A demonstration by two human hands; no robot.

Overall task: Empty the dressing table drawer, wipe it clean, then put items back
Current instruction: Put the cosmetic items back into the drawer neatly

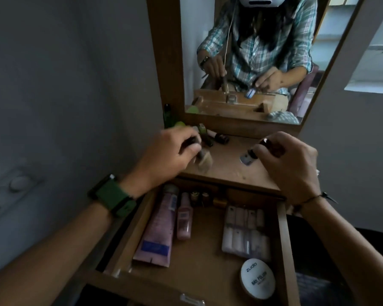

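The wooden drawer (283, 235) stands pulled open below the dressing table top (228, 168). Inside it lie a large pink tube (157, 228), a small pink bottle (184, 219), a pack of pale tubes (244, 233), a white round nail polish tin (258, 278) and small bottles (200, 197) at the back. Over the table top, my left hand (166, 155) grips a makeup brush (49, 163) by its handle, bristles down and blurred. My right hand (290, 160) holds a small dark bottle (272, 147) with a silvery end (247, 159).
Several small cosmetics and a green bottle (167, 115) crowd the back left of the table top under the mirror (252, 62). A grey wall with a switch plate (18, 184) stands close on the left. The mirror shows a person in a checked shirt.
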